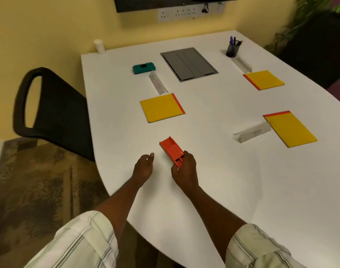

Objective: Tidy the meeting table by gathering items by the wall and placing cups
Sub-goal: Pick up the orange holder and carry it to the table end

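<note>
Yellow wall (59, 26) backs your white table (223, 180). No brand or label can be read. The three folded name cards carry faint marks too blurred to make out: one at 11 o'clock (158, 83), one at 1 o'clock (241, 63), one at 3 o'clock (252, 132).

Your orange box (170, 148) sits near the table's 7 o'clock edge. Its long axis runs from 5 to 11 o'clock, and its free end points to 11. Your right hand (185, 169) grips the 5 o'clock end, fingers curled round it. Your left hand (144, 165) hovers just beside the box at 9 o'clock, apart from it, fingers loosely together and holding nothing.

By the wall, a white cup (99, 46) stands at the 11 o'clock corner and a pen pot (232, 49) at 1 o'clock. A green box (144, 67) lies between them, nearer the cup.
</note>
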The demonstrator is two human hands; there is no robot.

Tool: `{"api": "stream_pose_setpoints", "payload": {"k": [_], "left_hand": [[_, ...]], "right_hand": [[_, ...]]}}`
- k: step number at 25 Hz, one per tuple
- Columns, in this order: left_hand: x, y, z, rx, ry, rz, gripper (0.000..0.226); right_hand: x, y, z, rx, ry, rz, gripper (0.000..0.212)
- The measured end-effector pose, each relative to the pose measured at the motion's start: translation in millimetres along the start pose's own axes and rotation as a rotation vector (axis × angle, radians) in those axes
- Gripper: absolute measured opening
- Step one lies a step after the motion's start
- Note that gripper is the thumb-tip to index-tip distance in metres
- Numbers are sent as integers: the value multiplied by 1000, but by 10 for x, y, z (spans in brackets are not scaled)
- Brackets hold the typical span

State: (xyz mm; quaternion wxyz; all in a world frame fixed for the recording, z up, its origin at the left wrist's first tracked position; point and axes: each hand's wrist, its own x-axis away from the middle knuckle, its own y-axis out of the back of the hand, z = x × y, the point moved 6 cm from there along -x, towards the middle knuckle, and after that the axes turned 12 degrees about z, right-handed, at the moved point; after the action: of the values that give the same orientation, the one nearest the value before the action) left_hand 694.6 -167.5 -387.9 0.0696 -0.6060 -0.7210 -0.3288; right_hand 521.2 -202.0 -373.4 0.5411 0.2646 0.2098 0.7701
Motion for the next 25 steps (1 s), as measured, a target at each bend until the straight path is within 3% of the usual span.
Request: {"api": "stream_pose_setpoints", "payload": {"k": [6,11,16,19,25], "left_hand": [[454,983,624,58,17,27,59],[839,1993,985,95,-80,-41,35],[1065,2834,1266,277,-96,-215,45],[1113,3315,1613,387,-27,-358,47],[1103,4258,2203,422,102,-495,62]], "right_hand": [[469,-793,842,22,76,3,45],[813,-1605,1664,-15,161,65,32],[929,-2354,2351,50,269,193,53],[882,-2734,2719,97,363,239,51],[625,-3509,3287,88,458,338,50]]}}
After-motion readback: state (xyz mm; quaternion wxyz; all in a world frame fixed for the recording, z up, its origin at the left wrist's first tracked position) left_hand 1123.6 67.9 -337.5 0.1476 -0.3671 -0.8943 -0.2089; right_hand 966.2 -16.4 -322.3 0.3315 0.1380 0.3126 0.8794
